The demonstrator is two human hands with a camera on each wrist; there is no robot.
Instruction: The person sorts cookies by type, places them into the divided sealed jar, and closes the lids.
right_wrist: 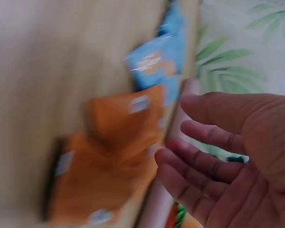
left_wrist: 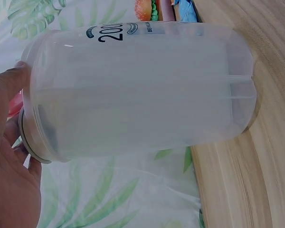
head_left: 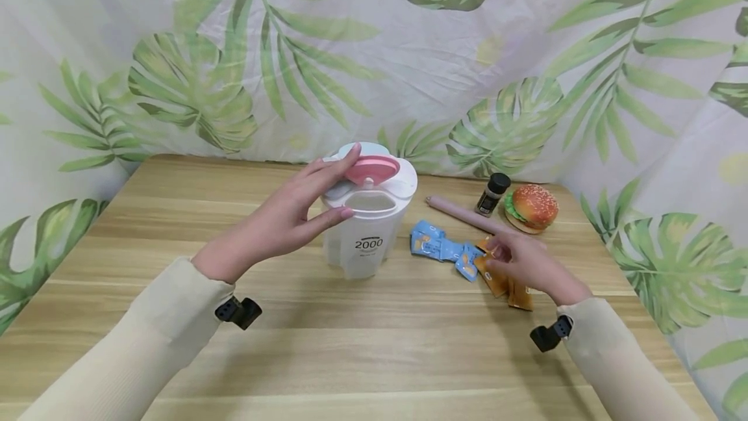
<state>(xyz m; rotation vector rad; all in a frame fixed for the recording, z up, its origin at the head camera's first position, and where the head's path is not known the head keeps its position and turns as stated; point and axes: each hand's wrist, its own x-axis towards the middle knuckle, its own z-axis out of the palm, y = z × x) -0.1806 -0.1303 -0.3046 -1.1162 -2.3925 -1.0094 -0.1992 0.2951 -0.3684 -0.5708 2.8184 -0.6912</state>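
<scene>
The left hand (head_left: 280,216) lies spread on the lid (head_left: 404,180) of the jug (head_left: 368,252), which stands upright, pink flap (head_left: 374,170) already raised. Blue packets (head_left: 428,242) and orange packets (head_left: 494,278) remain outside; the right hand (head_left: 528,268), loosely curved, grips nothing yet.

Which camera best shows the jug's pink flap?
The head view, because the pink flap is mostly uncovered. The left wrist view shows only a sliver beside the left hand; the right wrist view, none.
</scene>
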